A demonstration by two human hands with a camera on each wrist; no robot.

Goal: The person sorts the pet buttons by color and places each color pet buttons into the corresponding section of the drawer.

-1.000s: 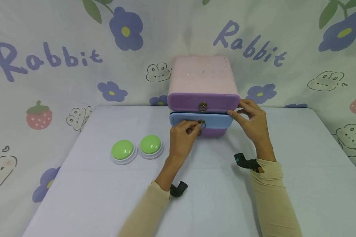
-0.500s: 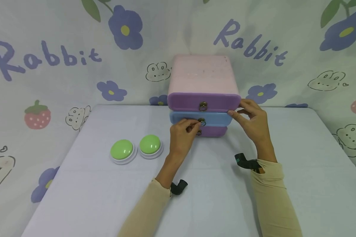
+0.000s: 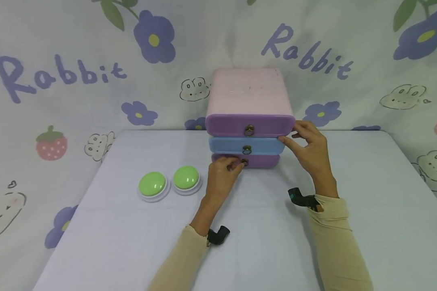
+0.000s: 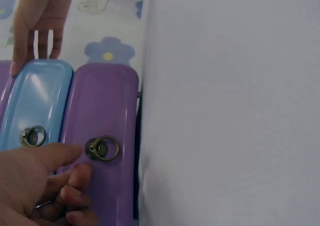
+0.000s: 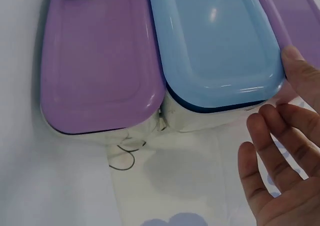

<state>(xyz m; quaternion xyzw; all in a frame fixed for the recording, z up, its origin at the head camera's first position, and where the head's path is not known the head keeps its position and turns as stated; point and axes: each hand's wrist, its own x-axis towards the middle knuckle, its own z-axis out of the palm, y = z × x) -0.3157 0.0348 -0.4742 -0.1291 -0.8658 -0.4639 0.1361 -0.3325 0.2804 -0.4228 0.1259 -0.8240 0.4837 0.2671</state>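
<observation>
A pink cabinet (image 3: 249, 91) stands at the back of the table with three drawer fronts: a purple top drawer (image 3: 225, 125), a blue middle drawer (image 3: 225, 146) and a purple bottom drawer (image 3: 264, 161). Each carries a brass ring pull. My left hand (image 3: 220, 178) is at the bottom drawer; in the left wrist view its thumb and curled fingers lie right beside the brass ring pull (image 4: 103, 149), with the ring free. My right hand (image 3: 311, 153) touches the cabinet's right edge with its thumb, beside the blue drawer. Its other fingers extend along the side.
Two green push buttons, one left (image 3: 152, 184) and one right (image 3: 186, 178), sit on white bases left of the cabinet. A white cloth (image 3: 262, 242) covers the table. Behind the cabinet hangs a printed curtain (image 3: 240, 32) with flowers and rabbits.
The blue drawer, slightly out at first, has moved in. My left hand has let go of its ring and dropped to the bottom drawer's pull. The right hand has stayed at the cabinet's edge.
</observation>
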